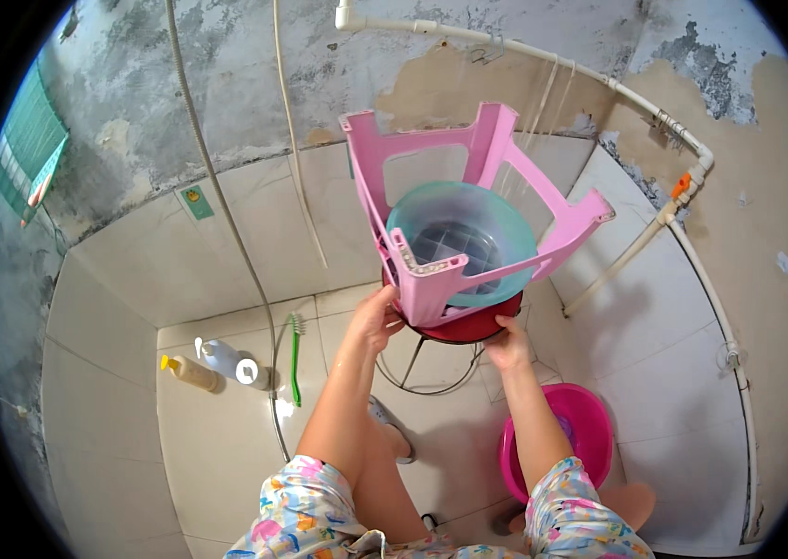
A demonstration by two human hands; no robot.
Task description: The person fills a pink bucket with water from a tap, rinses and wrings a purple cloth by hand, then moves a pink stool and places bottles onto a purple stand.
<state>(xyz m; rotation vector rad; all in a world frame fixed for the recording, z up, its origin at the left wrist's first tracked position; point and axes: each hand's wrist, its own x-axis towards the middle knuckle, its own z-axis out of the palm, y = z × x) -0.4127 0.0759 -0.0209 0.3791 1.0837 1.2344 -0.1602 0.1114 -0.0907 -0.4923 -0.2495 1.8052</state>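
Observation:
A red round-topped stool (473,326) with thin dark metal legs is in front of me. My left hand (377,320) is closed at the left edge of its seat, against the pink stool's corner; some of its fingers are hidden. At the right edge, my right hand (507,345) grips the seat with the thumb on top. Upside down on the red seat rests a pink plastic stool (426,293), its legs pointing up. Between those legs sits a translucent teal basin (510,219), with a grid-like pattern showing at its bottom.
A magenta tub (602,419) stands on the floor beside my right forearm. On the left are a yellow-capped bottle (193,373), other pump bottles (221,357) and a green brush (296,363). A grey hose (226,205) hangs down the wall; white pipes (506,42) run along it.

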